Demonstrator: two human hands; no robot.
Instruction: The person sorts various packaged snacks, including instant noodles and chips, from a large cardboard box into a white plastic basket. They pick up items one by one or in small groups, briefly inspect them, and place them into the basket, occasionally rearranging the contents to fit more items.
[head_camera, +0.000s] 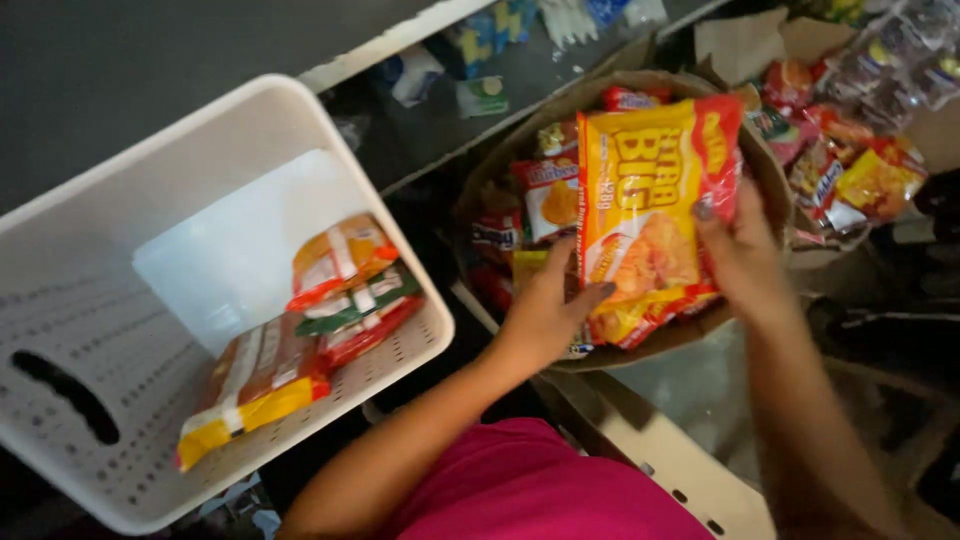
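Item held: one large yellow-and-red snack packet (650, 215), upright, front face toward the camera, showing a picture of golden fried pieces. It sits at about 2 o'clock from the frame's centre, directly above an open cardboard box (770, 165).

Left hand (548, 305): fingers closed on the packet's lower left edge, thumb across the front, pinching the wrapper.

Right hand (742, 255): fingers curled round the packet's right edge, thumb pressed on the front near the upper right, gripping it.

Cardboard box: brown, rounded rim, filled with assorted snack packets (545, 195) in red, yellow and orange; these lie just behind and to the left of the held packet.

White plastic basket (120, 220): perforated walls, slotted handle, at 9 o'clock, well apart from the box. Inside, several noodle-style packets (345, 285) in orange, green and red lean against its right wall, with one more orange-and-yellow packet (255, 385) lying at 7 o'clock of them.

Further loose packets (860, 170): heaped at 3 o'clock of the box, at the upper right.

Shelf (470, 110): dark, at 12 o'clock, carrying small blurred items.

Pink garment (540, 490): at 6 o'clock, the person's own.
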